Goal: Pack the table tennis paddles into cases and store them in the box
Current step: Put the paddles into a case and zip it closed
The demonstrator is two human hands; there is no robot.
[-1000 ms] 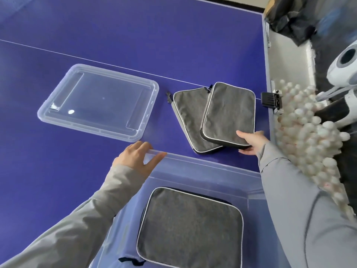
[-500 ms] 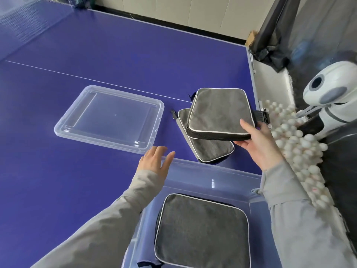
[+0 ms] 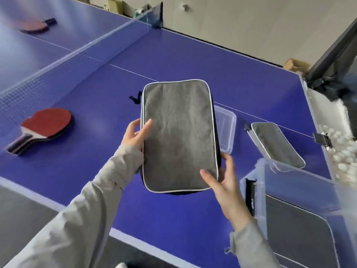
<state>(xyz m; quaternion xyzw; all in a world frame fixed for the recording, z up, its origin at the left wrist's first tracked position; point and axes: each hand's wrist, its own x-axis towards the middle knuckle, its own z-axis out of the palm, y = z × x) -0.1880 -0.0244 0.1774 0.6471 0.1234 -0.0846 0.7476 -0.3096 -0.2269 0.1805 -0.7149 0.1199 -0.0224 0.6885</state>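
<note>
Both hands, left (image 3: pixel 135 135) and right (image 3: pixel 224 182), now grip the lifted case (image 3: pixel 178 136); paddles (image 3: pixel 41 128) wait at nine o'clock for packing.

blue table (image 3: pixel 173 219), net (image 3: pixel 58 60) at 10 o'clock, white balls (image 3: pixel 345 151) at 3 o'clock, beige wall (image 3: pixel 251 22) at 12 o'clock
</note>
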